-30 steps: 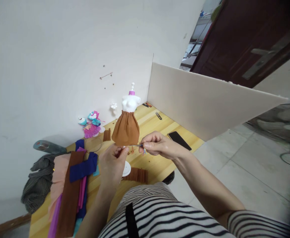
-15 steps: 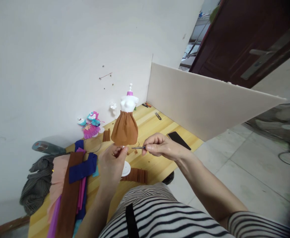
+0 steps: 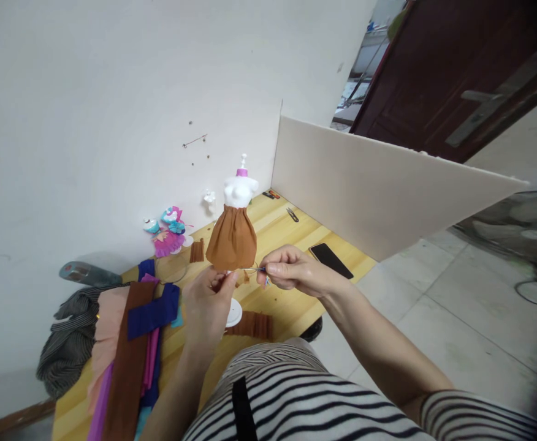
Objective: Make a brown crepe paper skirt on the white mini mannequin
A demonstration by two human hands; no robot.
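A small white dress form (image 3: 238,191) with a pink neck band stands upright on a round white base (image 3: 234,312). It wears a gathered brown skirt (image 3: 232,239). My left hand (image 3: 209,294) is closed at the skirt's lower hem, pinching it between thumb and fingers. From the right, my right hand (image 3: 291,269) grips a slim, pointed metal tool (image 3: 252,269), with blue and pink bits showing below the fingers. The tool's tip lies at the hem, close to my left thumb; whether it touches the cloth is unclear. Small brown scraps (image 3: 246,277) show below it.
A phone (image 3: 331,260) and thread snips (image 3: 292,214) lie on the wooden table (image 3: 291,306). Folded fabrics, including a brown strip (image 3: 128,355), cover the left side. Pleated brown cloth (image 3: 254,324) lies near my body. A white panel (image 3: 342,177) borders the right.
My right hand has moved slightly left, bringing the tool's tip up to the hem. The tool now looks thinner, as if turned. My left hand keeps its place.
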